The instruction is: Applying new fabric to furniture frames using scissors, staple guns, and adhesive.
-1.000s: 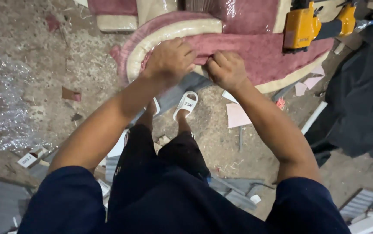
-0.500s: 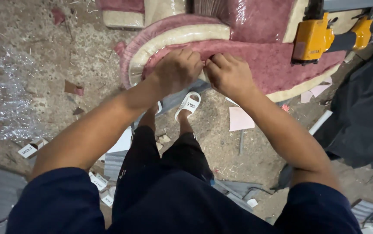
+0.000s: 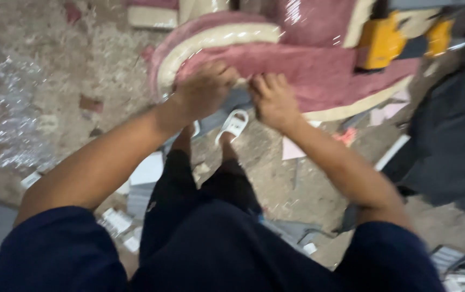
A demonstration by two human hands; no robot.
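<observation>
A curved pink cushioned piece point(image 3: 319, 70) with a cream border, partly wrapped in clear plastic film, lies on the floor in front of me. My left hand point(image 3: 205, 89) grips its near edge at the cream band, fingers curled over the fabric. My right hand point(image 3: 273, 100) pinches the pink fabric edge right beside it, the two hands almost touching. A yellow power tool point(image 3: 381, 40) rests on top of the piece at the upper right. The frame is blurred by motion.
My feet in white sandals point(image 3: 233, 123) stand on a dusty concrete floor point(image 3: 38, 81) strewn with paper scraps point(image 3: 146, 170) and debris. Dark fabric point(image 3: 449, 140) lies at the right. Crumpled clear plastic point(image 3: 5, 124) sits at the left.
The view has shifted so the pink piece and the tool sit higher and further right. Both hands stay on the fabric edge, close together.
</observation>
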